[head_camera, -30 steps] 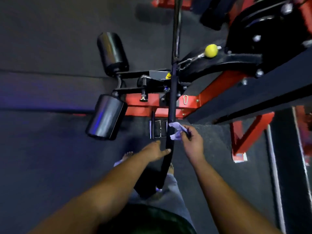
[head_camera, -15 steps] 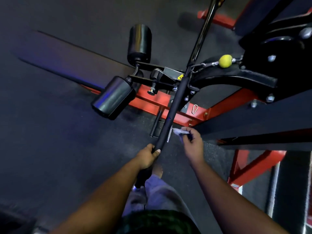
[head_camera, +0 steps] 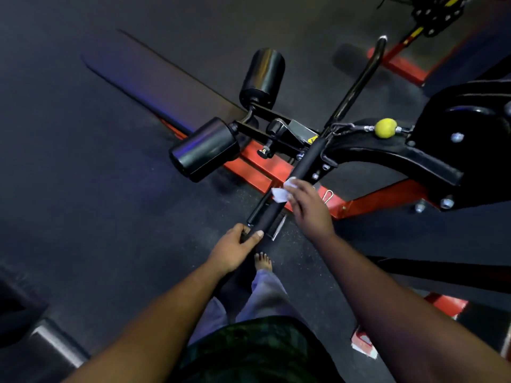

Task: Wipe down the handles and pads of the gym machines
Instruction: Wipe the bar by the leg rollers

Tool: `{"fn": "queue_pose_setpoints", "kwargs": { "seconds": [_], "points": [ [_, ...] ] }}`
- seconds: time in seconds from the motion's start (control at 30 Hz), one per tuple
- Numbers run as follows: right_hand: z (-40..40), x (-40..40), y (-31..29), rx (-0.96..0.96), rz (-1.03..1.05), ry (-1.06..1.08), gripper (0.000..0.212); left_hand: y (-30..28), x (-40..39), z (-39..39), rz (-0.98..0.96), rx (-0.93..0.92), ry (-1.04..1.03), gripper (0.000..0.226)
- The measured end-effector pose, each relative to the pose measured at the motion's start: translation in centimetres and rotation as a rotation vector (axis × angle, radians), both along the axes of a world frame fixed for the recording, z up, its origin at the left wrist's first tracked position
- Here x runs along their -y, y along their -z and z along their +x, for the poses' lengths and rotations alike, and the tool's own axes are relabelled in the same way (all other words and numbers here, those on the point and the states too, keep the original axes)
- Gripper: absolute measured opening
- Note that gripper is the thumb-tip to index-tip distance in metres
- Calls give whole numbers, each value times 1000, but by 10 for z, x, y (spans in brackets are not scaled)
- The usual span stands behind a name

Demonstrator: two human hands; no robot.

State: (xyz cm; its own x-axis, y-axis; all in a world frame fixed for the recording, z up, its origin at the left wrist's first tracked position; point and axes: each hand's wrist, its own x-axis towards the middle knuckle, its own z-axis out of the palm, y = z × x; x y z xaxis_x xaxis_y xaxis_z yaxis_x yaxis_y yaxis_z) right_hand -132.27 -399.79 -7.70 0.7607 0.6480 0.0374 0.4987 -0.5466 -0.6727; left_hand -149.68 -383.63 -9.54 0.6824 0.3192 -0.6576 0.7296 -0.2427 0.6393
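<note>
Our right hand [head_camera: 309,208] is near the middle of the view, and its fingers are curled down around a small white wipe [head_camera: 283,190], pressing it on the long black bar [head_camera: 301,172]. The wipe looks crumpled and pale, and it pokes out from under our fingers toward 10 o'clock. Our left hand [head_camera: 235,248] is just below, toward 7 o'clock from the right hand. Its fingers and thumb are wrapped around the near end of the same bar.

The bar is the handle we are cleaning. Its near part has a thick, dull black grip, round like a tube. It runs from our left hand up toward 1 o'clock, gets thinner and shiny, and bends at its far tip.

Past the bar, toward 10 and 11 o'clock from our right hand, sit two fat black roller pads [head_camera: 206,149]. They are smooth and shiny, with blue light on them, and a black metal arm holds them. Under them is the red frame [head_camera: 265,172] of the machine. Toward 2 o'clock a yellow ball [head_camera: 385,128] sits on a cable, next to a big black part of the machine. The floor [head_camera: 83,189] is dark and speckled. Our bare foot [head_camera: 262,261] shows just below our left hand.
</note>
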Motion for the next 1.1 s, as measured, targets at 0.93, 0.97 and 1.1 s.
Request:
{"fn": "queue_pose_setpoints", "kwargs": {
  "seconds": [0.93,0.97,1.1],
  "points": [
    [129,-33,-4,177,-527,-6,51,-21,16,24,277,-126,110,64],
    [120,-35,-3,175,-538,-7,52,-22,15,24,279,-124,114,64],
    [95,-31,1,363,-695,-235,54,-22,11,23,273,-123,117,65]
  ]
}}
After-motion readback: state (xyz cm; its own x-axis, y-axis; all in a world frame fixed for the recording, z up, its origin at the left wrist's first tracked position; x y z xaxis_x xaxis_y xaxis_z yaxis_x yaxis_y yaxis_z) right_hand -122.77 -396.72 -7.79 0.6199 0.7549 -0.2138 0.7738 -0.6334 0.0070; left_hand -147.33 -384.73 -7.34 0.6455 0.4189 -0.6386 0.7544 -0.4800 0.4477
